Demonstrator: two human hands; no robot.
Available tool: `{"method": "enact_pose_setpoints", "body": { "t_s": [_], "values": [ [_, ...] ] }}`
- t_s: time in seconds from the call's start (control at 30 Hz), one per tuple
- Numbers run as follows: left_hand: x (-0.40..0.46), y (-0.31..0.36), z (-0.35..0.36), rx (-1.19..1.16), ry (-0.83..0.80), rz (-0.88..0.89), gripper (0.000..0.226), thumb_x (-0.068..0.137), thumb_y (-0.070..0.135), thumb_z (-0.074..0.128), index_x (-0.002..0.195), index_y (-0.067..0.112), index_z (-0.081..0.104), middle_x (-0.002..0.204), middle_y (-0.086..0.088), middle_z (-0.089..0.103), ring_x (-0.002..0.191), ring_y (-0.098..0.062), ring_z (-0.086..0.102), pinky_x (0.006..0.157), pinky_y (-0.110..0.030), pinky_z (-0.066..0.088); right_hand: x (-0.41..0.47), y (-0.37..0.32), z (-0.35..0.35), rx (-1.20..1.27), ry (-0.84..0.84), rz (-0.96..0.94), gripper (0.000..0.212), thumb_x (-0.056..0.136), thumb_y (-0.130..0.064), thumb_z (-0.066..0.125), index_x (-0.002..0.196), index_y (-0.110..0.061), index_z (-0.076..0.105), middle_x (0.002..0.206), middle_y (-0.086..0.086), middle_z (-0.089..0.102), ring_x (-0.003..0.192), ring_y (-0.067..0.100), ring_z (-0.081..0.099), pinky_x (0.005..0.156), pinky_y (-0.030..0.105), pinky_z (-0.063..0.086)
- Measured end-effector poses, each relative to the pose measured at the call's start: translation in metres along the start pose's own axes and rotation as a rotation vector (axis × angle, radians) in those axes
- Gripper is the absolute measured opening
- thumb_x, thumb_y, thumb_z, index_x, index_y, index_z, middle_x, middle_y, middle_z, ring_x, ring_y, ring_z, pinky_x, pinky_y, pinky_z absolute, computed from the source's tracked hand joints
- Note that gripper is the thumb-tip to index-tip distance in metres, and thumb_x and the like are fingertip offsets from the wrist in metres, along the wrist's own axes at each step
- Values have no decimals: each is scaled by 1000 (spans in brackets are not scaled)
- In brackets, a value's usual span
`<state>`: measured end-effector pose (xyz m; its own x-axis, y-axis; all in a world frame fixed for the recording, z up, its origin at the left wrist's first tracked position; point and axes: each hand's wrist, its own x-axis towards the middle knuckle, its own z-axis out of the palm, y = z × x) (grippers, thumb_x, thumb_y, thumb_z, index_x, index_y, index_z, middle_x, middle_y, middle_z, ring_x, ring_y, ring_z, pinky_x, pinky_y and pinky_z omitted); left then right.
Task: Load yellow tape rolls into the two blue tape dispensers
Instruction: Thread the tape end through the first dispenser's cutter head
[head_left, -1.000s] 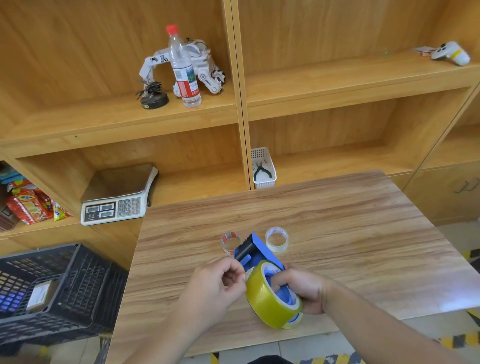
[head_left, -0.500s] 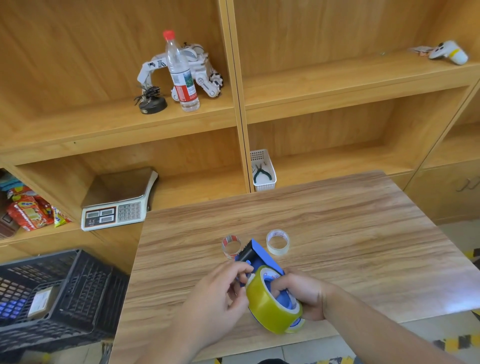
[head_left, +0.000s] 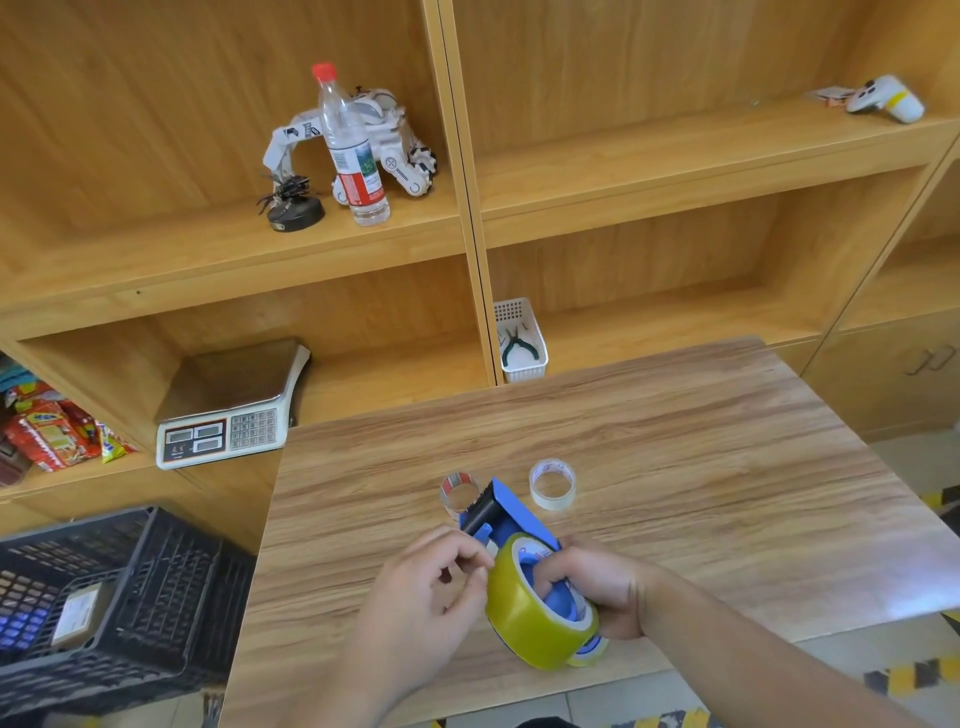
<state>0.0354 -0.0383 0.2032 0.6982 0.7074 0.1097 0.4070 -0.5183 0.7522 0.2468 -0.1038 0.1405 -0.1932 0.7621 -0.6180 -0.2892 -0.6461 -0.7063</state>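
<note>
A person holds a blue tape dispenser over the near edge of the wooden table. A fat yellow tape roll sits on the dispenser's blue hub. The right hand is wrapped around the dispenser from the right side, and its fingers curl into the middle of the roll. The left hand is half closed, with the thumb and first finger pinched together right at the top edge of the yellow roll. I cannot tell if a bit of tape is caught in that pinch. The dispenser's black roller points away from the person.

Just past the dispenser, two small clear tape rolls stand on the table: one with red marks to the left and one plain to the right. Behind the table, on the shelves, are a weighing scale, a water bottle, and a white basket with pliers in it. A black crate sits low on the left.
</note>
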Motion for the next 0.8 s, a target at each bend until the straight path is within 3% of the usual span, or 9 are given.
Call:
{"method": "enact_pose_setpoints", "body": {
  "t_s": [0.13,0.23,0.37,0.47,0.57,0.73,0.8],
  "values": [
    [9,1,-12,-99,-142,-105,29,90,14,76,100,39,66,85,15,71,78,-9,58,77,-25,50,-2,2,-3,-54,21,9,46,67,-2,68,110,12,66,103,24,63,94,37,59,83,43,45],
    [16,6,-22,71,-237,-105,18,92,25,74,99,42,72,88,20,71,80,-2,60,75,-17,47,-7,2,-4,-61,2,18,46,72,-3,67,117,9,66,106,21,67,95,34,64,79,34,53],
    [27,16,-32,227,-274,16,10,94,26,70,91,34,75,91,19,71,88,4,61,71,-8,40,-8,6,-4,-100,-22,39,50,72,-5,74,119,9,64,112,25,66,104,36,62,93,44,46],
    [35,22,-36,291,-345,93,9,96,30,65,95,36,73,94,20,68,93,1,61,78,-18,49,-10,11,-2,-122,-44,62,36,68,-4,73,104,-2,72,107,22,66,100,35,64,91,41,47],
    [45,30,-37,339,-397,180,9,95,29,66,96,33,74,94,16,69,90,-3,60,79,-28,52,-12,12,-1,-119,-66,64,43,63,-5,71,106,-4,71,104,22,66,98,35,64,89,40,48],
    [70,37,-43,340,-428,163,7,94,27,71,93,30,78,87,17,67,80,6,58,66,-7,38,-14,11,1,-80,-99,29,40,66,-1,68,106,2,73,101,19,70,96,34,67,87,39,52],
    [77,38,-43,319,-428,150,7,93,25,73,93,29,79,83,20,65,79,5,60,65,-5,38,-15,11,1,-42,-103,2,34,72,3,65,105,1,73,99,17,72,93,32,69,86,39,53]
  ]
}}
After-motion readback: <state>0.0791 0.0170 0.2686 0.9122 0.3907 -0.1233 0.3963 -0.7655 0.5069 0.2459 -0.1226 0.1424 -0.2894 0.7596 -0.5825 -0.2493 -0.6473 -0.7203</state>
